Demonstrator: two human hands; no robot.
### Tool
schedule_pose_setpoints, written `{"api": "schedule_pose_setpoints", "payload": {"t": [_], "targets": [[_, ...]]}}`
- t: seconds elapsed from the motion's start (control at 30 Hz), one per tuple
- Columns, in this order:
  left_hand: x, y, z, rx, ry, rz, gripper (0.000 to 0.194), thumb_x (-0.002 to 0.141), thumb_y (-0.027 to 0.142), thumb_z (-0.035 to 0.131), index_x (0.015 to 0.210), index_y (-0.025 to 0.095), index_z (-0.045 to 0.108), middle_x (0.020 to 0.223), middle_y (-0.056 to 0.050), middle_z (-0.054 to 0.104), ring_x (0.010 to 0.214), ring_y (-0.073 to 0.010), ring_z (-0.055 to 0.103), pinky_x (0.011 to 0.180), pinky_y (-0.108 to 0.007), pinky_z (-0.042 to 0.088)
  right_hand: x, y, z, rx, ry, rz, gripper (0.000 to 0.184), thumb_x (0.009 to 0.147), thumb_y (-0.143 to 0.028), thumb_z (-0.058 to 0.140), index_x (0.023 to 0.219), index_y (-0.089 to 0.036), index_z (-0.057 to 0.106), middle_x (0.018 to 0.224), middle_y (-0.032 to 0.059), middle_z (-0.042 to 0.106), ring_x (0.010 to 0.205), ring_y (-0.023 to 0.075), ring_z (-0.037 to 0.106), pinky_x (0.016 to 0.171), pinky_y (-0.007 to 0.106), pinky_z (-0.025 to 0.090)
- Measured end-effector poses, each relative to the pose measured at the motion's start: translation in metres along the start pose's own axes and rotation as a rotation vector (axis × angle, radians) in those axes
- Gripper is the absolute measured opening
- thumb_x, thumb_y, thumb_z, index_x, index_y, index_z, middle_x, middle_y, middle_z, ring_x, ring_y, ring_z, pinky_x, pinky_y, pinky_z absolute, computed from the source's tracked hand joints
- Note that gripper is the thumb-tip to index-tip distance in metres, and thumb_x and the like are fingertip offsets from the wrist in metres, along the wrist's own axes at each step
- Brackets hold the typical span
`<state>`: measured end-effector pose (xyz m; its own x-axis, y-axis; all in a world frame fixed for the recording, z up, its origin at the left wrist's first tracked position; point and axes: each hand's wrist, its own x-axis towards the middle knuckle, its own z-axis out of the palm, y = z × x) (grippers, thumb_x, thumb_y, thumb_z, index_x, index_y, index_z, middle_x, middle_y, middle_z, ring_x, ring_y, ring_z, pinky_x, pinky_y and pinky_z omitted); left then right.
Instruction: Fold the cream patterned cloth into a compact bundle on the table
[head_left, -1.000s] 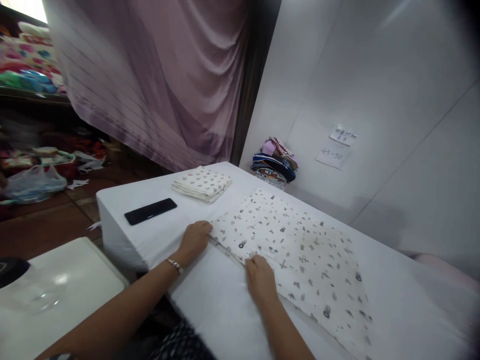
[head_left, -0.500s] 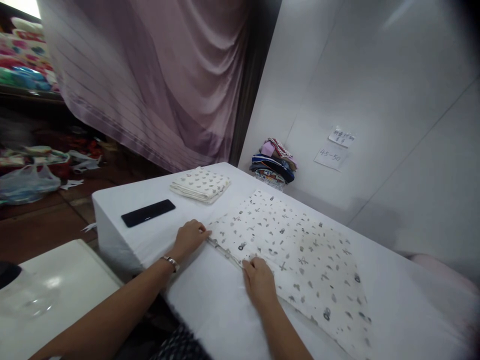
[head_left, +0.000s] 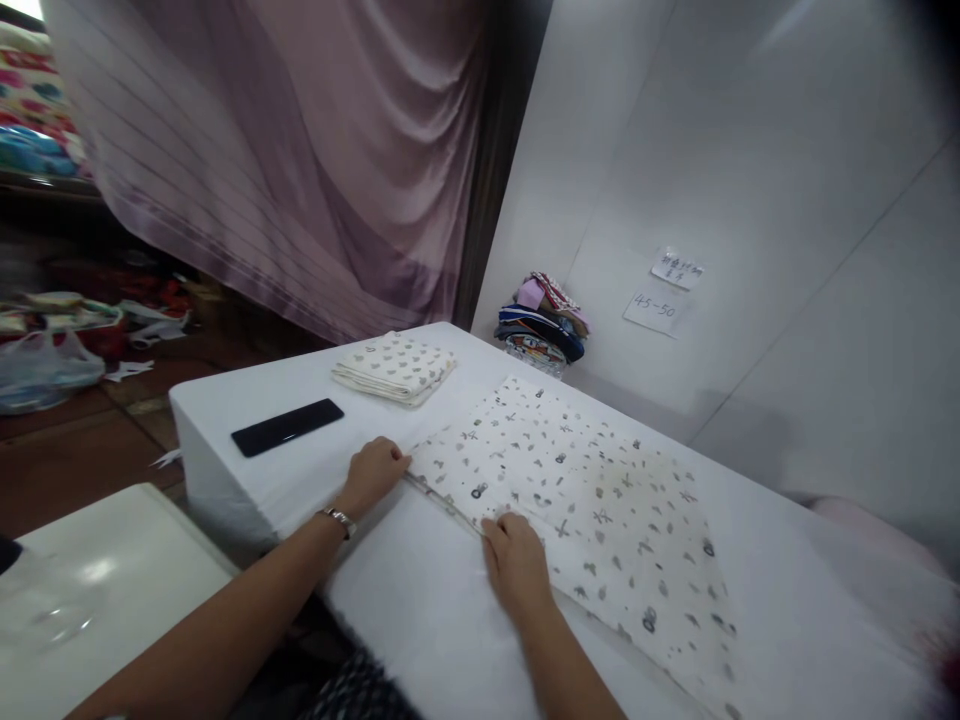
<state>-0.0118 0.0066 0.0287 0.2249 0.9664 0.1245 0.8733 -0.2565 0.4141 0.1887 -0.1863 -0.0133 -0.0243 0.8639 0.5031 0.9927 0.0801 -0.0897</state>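
Observation:
A white cloth (head_left: 585,500) with small grey printed figures lies flat and folded in layers on the white-covered table (head_left: 427,610). At its near left corner, my left hand (head_left: 376,468) is closed with the fingertips pinching the edge. My right hand (head_left: 517,560) grips the near edge further right, thumb and fingers closed on the fabric. Beyond my left hand sits a folded cloth (head_left: 395,368) with a similar print, in a neat stack of layers. A black phone-like slab (head_left: 288,427) lies to the left of it.
A pile of folded fabrics (head_left: 541,322) stands by the grey wall (head_left: 795,200) at the back. Paper notes (head_left: 652,312) hang on that wall. A pink curtain (head_left: 322,170) drapes behind the table. At lower left is a pale glossy surface (head_left: 112,590); plastic bags (head_left: 49,370) lie on the floor.
My left fingers have closed in more on the cloth's corner. My right hand keeps its grip on the edge. The whole view has shifted slightly.

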Motion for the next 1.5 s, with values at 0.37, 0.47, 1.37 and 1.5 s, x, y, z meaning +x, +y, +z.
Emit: {"api": "schedule_pose_setpoints", "payload": {"t": [0.37,0.47,1.37,1.5], "targets": [[-0.003,0.011,0.001,0.13,-0.009,0.053,0.027,0.077,0.035,0.045,0.079,0.016,0.063,0.095,-0.012,0.063,0.094,-0.0271,0.055,0.078,-0.037,0.041,0.001,0.0,-0.002,0.033,-0.025,0.024,0.018,0.089,-0.02,0.044,0.097,-0.021,0.06,0.082,0.003,0.051,0.077,0.0161,0.045,0.067,0.028,0.033],[-0.004,0.012,0.003,0.124,0.017,0.068,0.022,0.077,0.03,0.045,0.082,0.015,0.061,0.093,-0.011,0.064,0.092,-0.0254,0.056,0.077,-0.035,0.041,0.001,0.001,-0.001,0.051,-0.035,0.022,0.017,0.089,-0.02,0.044,0.097,-0.022,0.059,0.082,0.0033,0.051,0.078,0.0171,0.046,0.067,0.029,0.033],[-0.02,0.015,0.008,0.187,0.144,0.261,0.014,0.081,0.024,0.045,0.08,0.016,0.057,0.091,-0.011,0.059,0.089,-0.0256,0.054,0.073,-0.036,0.038,0.0,-0.001,-0.003,0.067,-0.02,0.051,0.017,0.088,-0.019,0.045,0.095,-0.021,0.061,0.082,0.0032,0.051,0.079,0.0165,0.046,0.068,0.028,0.034],[-0.028,0.013,0.009,0.189,0.135,0.342,0.012,0.082,0.022,0.046,0.08,0.016,0.056,0.09,-0.01,0.06,0.087,-0.0242,0.055,0.076,-0.036,0.038,-0.001,-0.001,-0.001,0.068,-0.02,0.048,0.016,0.088,-0.019,0.046,0.095,-0.021,0.061,0.082,0.003,0.051,0.078,0.0163,0.045,0.068,0.028,0.034]]}}
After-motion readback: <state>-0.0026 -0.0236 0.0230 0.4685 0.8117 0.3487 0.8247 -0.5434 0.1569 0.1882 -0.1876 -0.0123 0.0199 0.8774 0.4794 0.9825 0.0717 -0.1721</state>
